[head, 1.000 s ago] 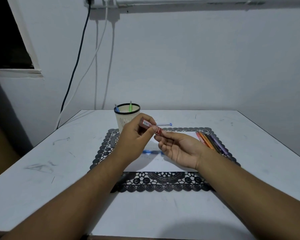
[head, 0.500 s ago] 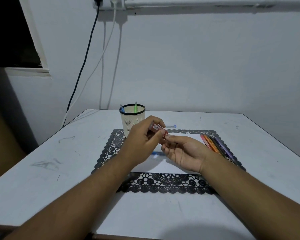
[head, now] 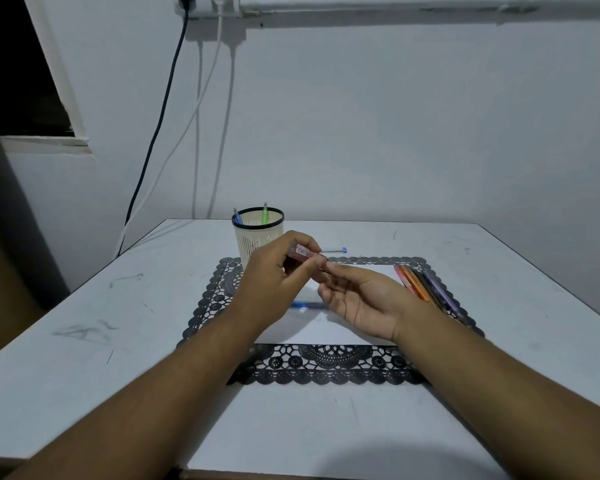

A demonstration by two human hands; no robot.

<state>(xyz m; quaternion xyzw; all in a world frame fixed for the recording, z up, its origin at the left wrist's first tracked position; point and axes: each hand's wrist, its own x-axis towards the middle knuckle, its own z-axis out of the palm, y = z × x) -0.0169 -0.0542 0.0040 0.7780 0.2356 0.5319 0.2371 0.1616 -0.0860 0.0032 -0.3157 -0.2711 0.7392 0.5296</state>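
The red pen (head: 302, 252) hangs over the paper (head: 326, 330). The left grip (head: 274, 282) curls round its barrel and the right grip (head: 361, 303) pinches its right end. Two pens already stand in the far cup (head: 257, 237). The row of pens (head: 426, 289) at right and the blue pen (head: 305, 305) likely remain.

The scene is being lit dimly from above, with a bluish cast. Soft shadows are being thrown beneath the pipe (head: 430, 2) at the top and onto the table (head: 84, 306) at bottom centre. Lines are being bowed near the edges.
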